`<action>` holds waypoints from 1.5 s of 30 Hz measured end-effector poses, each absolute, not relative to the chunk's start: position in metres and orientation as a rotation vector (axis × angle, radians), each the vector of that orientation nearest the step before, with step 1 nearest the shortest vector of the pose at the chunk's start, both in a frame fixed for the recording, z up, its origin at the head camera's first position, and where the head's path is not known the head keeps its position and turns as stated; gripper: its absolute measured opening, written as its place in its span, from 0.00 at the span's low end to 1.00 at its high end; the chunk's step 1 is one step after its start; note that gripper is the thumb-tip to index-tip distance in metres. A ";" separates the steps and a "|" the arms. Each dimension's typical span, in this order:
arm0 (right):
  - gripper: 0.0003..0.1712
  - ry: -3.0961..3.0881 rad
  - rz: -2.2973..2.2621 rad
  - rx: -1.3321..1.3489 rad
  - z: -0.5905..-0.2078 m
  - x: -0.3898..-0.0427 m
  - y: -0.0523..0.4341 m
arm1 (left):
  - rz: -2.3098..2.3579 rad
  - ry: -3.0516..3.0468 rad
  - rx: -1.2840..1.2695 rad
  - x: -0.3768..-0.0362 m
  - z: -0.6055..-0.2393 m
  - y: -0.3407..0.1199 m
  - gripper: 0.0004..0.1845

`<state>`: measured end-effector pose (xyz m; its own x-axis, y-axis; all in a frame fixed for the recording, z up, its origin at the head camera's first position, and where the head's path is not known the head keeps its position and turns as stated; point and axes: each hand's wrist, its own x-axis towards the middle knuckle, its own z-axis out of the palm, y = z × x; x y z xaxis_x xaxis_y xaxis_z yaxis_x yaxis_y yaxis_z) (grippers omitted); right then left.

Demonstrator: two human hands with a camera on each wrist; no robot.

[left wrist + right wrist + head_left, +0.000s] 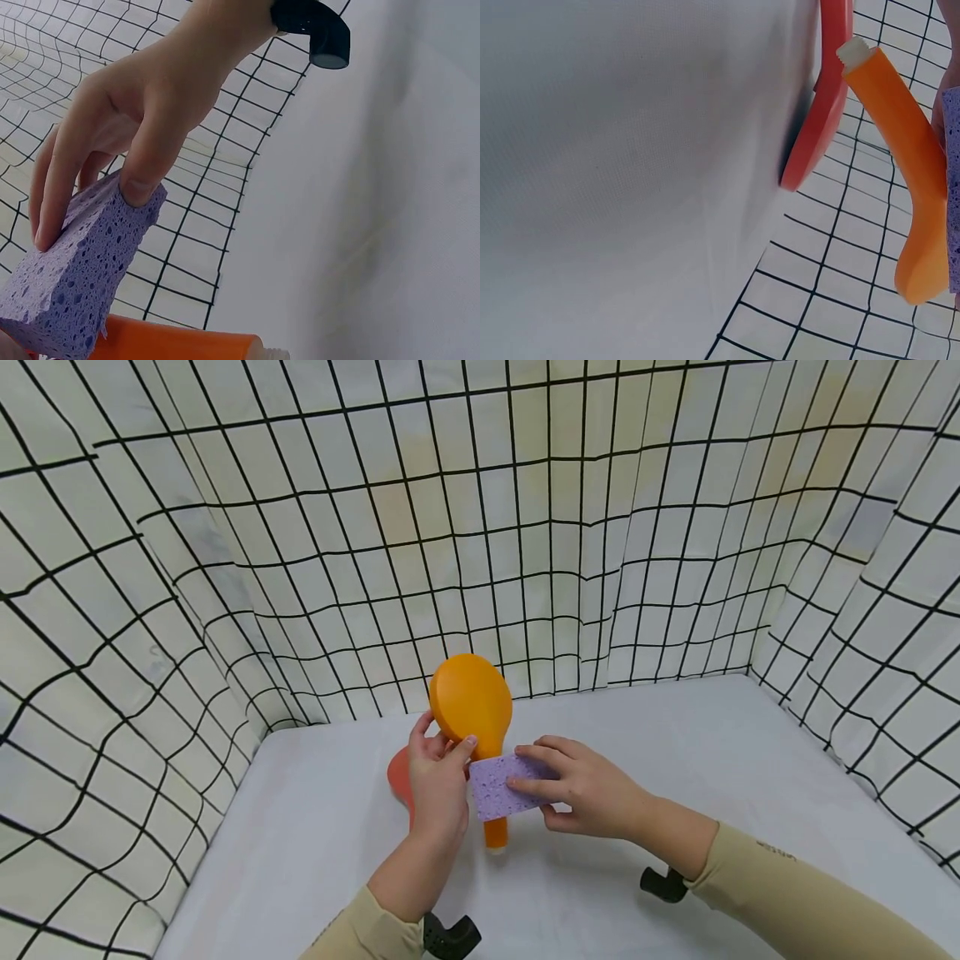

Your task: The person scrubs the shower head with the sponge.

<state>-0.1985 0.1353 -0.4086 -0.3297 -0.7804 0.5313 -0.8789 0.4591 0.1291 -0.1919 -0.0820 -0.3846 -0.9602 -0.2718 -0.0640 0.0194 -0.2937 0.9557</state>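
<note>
My left hand (438,777) holds an orange paddle-like object (471,697) near the base of its rounded head, with the head up and the handle pointing down. A whitish threaded tip (853,52) shows at the handle's end. My right hand (588,789) grips a purple sponge (498,789) between thumb and fingers. The sponge lies across the front of the orange handle, hiding its middle. In the left wrist view, the right hand pinches the sponge's top from above. Behind my left hand rests a similar red object (401,775), partly hidden.
A white-covered table (712,752) lies underneath. White walls with a black grid (487,552) rise behind it and on both sides. Black curved pieces (663,885) sit at both wrists.
</note>
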 end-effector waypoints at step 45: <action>0.34 -2.236 0.217 1.531 -0.431 -0.172 0.143 | -2.417 -1.581 0.324 -0.197 -0.381 -0.088 0.35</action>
<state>-0.1717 0.1427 -0.4313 -0.3052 -0.8528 0.4238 -0.9184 0.3812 0.1057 -0.1975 -0.0875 -0.3813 -0.9479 -0.3138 -0.0557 0.0747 -0.3888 0.9183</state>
